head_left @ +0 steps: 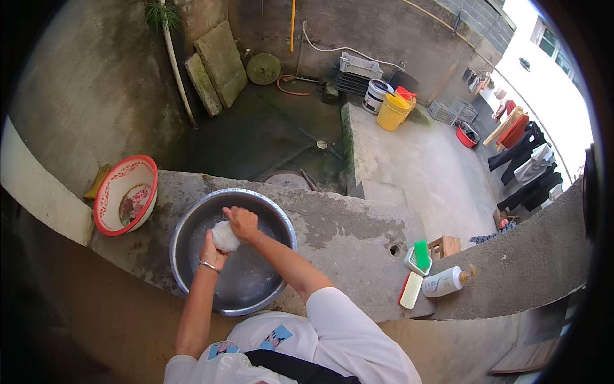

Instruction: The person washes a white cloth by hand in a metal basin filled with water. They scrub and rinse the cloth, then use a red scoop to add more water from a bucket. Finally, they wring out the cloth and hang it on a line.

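A wide metal basin (289, 224) stands on the concrete ledge, with greyish water at its bottom. Above it, both my hands grip a balled-up white cloth (224, 237). My left hand (216, 253), with a bracelet at the wrist, closes round the cloth's lower left side. From the upper right, my right hand (242, 223) is wrapped over its other end. The fingers partly hide the cloth, and its full shape does not show.
To the left is a red-rimmed patterned basin (152, 182). On the ledge's right are a white pump bottle (442, 282), a scrubbing brush (410, 290) and a green sponge (421, 255) in a small basket. A drain hole (394, 249) lies near them. Yellow bucket (393, 113) and hanging clothes (527, 160) are farther off.
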